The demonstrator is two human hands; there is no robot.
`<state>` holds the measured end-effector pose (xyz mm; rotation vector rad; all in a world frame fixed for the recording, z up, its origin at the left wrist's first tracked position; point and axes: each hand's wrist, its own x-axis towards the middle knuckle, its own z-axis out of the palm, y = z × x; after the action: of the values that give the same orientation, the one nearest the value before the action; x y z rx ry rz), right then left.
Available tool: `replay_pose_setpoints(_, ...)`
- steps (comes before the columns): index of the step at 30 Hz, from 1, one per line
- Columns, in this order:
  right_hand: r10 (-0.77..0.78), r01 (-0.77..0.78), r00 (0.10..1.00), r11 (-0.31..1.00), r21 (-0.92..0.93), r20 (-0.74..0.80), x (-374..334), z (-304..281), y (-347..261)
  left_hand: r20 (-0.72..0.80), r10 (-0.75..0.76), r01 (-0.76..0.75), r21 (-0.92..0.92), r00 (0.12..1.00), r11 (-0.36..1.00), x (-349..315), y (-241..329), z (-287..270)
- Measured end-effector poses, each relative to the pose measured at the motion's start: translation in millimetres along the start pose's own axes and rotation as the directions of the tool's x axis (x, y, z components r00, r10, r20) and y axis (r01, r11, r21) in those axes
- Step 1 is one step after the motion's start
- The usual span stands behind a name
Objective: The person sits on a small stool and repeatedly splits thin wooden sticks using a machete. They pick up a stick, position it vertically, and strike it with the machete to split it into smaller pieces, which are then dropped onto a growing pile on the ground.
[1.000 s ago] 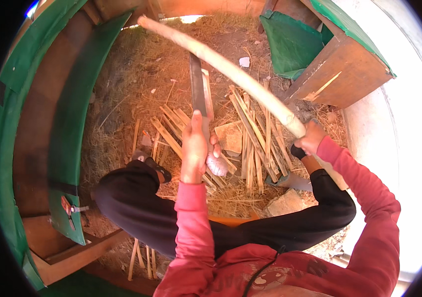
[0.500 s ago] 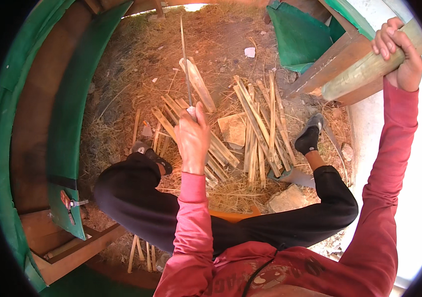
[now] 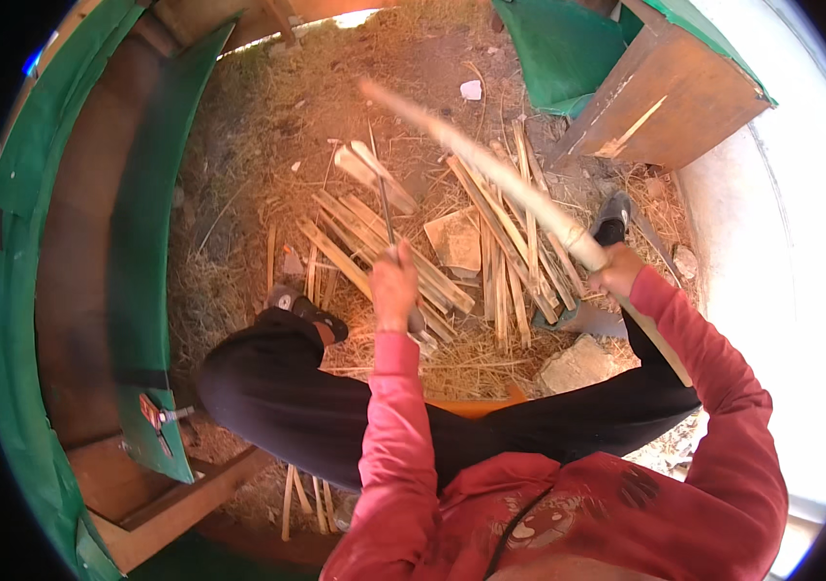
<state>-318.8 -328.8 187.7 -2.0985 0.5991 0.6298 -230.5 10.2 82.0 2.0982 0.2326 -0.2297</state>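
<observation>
In the middle of the view, my left hand is closed around the handle of a long knife. Its narrow blade points away from me, seen nearly edge-on. On the right, my right hand grips a pale bamboo pole. The pole slants from the far middle down past my right knee, its far end blurred. Split bamboo strips lie on the ground around and beyond my left hand. A second pile of strips lies beneath the pole.
A flat stone block sits between the piles, with another stone nearer me. Green-covered panels stand on the left. A wooden box rises at the far right beside a white wall. Dry straw covers the ground.
The bamboo pole has come down from the upper right, with my right hand, and now slants across the view. My left hand with the knife has lowered slightly toward me.
</observation>
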Motion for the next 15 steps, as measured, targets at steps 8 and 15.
replay_pose_setpoints(8,-0.56,0.623,0.782,0.688,0.372,-0.274,-14.5,-47.2,-115.9,0.024,-0.047,0.048,-0.009,0.999,0.999,37.5,49.1,-15.1)
replay_pose_setpoints(15,-0.076,0.097,0.98,0.99,0.104,-0.184,87.5,30.4,-40.4,0.017,-0.063,0.063,0.005,0.998,0.998,45.7,36.2,8.7)
